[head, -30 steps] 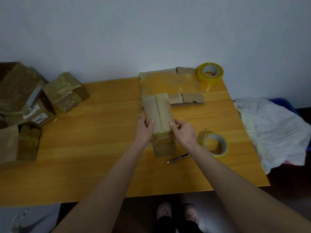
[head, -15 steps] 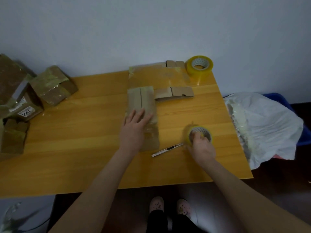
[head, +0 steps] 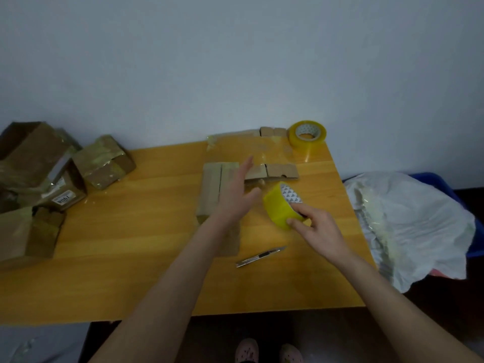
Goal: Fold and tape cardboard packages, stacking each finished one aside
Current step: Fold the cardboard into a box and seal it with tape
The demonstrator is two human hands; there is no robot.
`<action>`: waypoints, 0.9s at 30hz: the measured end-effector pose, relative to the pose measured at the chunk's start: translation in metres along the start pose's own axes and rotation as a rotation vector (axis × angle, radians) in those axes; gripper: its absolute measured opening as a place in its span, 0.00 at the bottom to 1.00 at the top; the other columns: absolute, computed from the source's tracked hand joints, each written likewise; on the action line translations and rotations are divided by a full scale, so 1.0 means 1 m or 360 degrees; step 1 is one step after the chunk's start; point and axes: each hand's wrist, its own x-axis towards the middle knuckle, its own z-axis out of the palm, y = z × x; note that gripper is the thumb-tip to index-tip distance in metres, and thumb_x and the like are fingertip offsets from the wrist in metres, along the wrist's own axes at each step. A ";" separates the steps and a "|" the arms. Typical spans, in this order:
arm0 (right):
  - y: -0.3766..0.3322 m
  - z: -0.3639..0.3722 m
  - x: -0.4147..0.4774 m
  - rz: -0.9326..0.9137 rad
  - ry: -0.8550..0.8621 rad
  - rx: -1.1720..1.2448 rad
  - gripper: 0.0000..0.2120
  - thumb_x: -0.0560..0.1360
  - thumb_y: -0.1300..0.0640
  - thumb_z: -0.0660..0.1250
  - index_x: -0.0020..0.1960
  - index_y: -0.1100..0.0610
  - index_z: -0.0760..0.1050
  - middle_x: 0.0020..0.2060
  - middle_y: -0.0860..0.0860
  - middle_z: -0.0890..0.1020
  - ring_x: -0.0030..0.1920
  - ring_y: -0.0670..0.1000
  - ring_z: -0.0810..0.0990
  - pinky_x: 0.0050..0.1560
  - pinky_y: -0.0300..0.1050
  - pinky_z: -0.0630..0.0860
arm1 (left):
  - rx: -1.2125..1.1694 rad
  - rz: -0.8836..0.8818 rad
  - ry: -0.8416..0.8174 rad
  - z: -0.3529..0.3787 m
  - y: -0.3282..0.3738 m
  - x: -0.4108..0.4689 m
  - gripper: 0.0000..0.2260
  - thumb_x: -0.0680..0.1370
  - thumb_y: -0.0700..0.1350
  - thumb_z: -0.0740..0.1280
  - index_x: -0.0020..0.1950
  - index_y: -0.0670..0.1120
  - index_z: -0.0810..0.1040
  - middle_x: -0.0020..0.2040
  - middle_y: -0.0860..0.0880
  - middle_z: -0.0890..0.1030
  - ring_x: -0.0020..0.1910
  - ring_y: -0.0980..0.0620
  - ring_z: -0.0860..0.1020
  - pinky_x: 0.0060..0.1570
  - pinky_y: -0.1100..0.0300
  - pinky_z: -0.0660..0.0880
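A folded brown cardboard package [head: 213, 187] lies flat on the wooden table [head: 131, 231], near its middle. My left hand [head: 237, 191] hovers over the package with fingers straight and spread, blurred by motion. My right hand [head: 315, 227] grips a yellow tape roll [head: 279, 208], lifted off the table and tilted, just right of the package. A flat cardboard blank [head: 272, 171] lies behind the package, partly hidden by my left hand.
A silver utility knife [head: 260, 256] lies near the table's front. A second tape roll [head: 307, 133] stands at the back right corner. Several taped boxes [head: 102, 162] are piled at the left edge. A white plastic bag [head: 413, 229] covers a blue bin at right.
My right hand left the package, took the tape roll off the table and lifted it toward the package. My left hand rose from pressing the package.
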 end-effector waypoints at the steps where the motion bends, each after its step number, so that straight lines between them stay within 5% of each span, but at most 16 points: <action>1: -0.010 -0.004 0.001 -0.0049 -0.0069 0.0030 0.13 0.76 0.61 0.68 0.59 0.54 0.80 0.50 0.46 0.83 0.50 0.46 0.79 0.47 0.40 0.73 | -0.0162 -0.0048 -0.0092 -0.006 0.002 0.004 0.27 0.78 0.37 0.63 0.75 0.52 0.61 0.71 0.51 0.69 0.67 0.54 0.68 0.65 0.58 0.67; 4: -0.035 -0.014 0.005 -0.0087 -0.0189 0.0130 0.10 0.76 0.62 0.67 0.56 0.55 0.80 0.48 0.47 0.83 0.47 0.44 0.78 0.45 0.34 0.70 | -0.0212 -0.0064 -0.0050 -0.019 -0.002 0.004 0.10 0.77 0.38 0.67 0.54 0.51 0.80 0.51 0.51 0.82 0.52 0.53 0.79 0.56 0.55 0.76; 6: -0.044 -0.019 0.008 -0.0089 -0.0239 0.0169 0.09 0.77 0.62 0.67 0.55 0.54 0.79 0.47 0.48 0.83 0.45 0.42 0.77 0.45 0.35 0.70 | -0.0269 -0.0136 0.0096 -0.022 -0.003 -0.001 0.04 0.75 0.39 0.70 0.44 0.48 0.82 0.42 0.47 0.82 0.43 0.51 0.80 0.47 0.56 0.79; 9: -0.050 -0.021 0.009 0.0019 -0.0428 0.0383 0.09 0.76 0.59 0.69 0.55 0.57 0.80 0.47 0.53 0.84 0.47 0.46 0.80 0.47 0.39 0.74 | -0.0479 -0.0320 0.0208 -0.025 -0.003 -0.011 0.02 0.75 0.39 0.71 0.45 0.40 0.82 0.37 0.45 0.80 0.36 0.52 0.79 0.36 0.63 0.79; 12: -0.051 -0.017 0.009 0.0106 -0.0525 0.0460 0.11 0.75 0.56 0.70 0.54 0.62 0.80 0.48 0.60 0.84 0.48 0.56 0.82 0.51 0.50 0.75 | -0.0533 -0.0479 0.0251 -0.028 -0.008 -0.023 0.03 0.75 0.39 0.71 0.41 0.42 0.82 0.34 0.48 0.80 0.30 0.59 0.78 0.30 0.66 0.76; 14: -0.051 -0.012 0.011 0.0065 -0.0488 0.0305 0.11 0.74 0.52 0.71 0.49 0.61 0.80 0.43 0.61 0.82 0.42 0.56 0.80 0.45 0.51 0.73 | -0.0517 -0.0528 0.0319 -0.032 -0.015 -0.034 0.06 0.75 0.39 0.71 0.38 0.44 0.80 0.32 0.49 0.79 0.28 0.59 0.76 0.28 0.67 0.74; 19: -0.056 -0.011 0.015 0.0020 -0.0437 -0.0004 0.14 0.74 0.50 0.71 0.34 0.57 0.76 0.27 0.46 0.71 0.30 0.44 0.68 0.33 0.41 0.63 | -0.0645 -0.0627 0.0542 -0.051 -0.034 -0.054 0.07 0.76 0.41 0.70 0.38 0.43 0.80 0.33 0.49 0.78 0.32 0.54 0.76 0.32 0.62 0.76; 24: -0.063 -0.006 0.007 0.0087 -0.0833 0.0262 0.08 0.75 0.58 0.70 0.38 0.50 0.77 0.29 0.41 0.79 0.33 0.40 0.76 0.36 0.31 0.69 | -0.0718 -0.0776 0.0650 -0.056 -0.048 -0.070 0.07 0.78 0.42 0.67 0.43 0.40 0.79 0.36 0.48 0.77 0.38 0.53 0.76 0.43 0.56 0.78; 27: -0.066 0.002 0.009 0.0099 -0.0817 0.0091 0.12 0.76 0.56 0.70 0.34 0.51 0.74 0.24 0.39 0.74 0.28 0.38 0.71 0.31 0.32 0.64 | -0.0678 -0.0802 0.0715 -0.054 -0.058 -0.078 0.08 0.78 0.43 0.67 0.44 0.39 0.79 0.37 0.48 0.77 0.38 0.52 0.75 0.44 0.56 0.78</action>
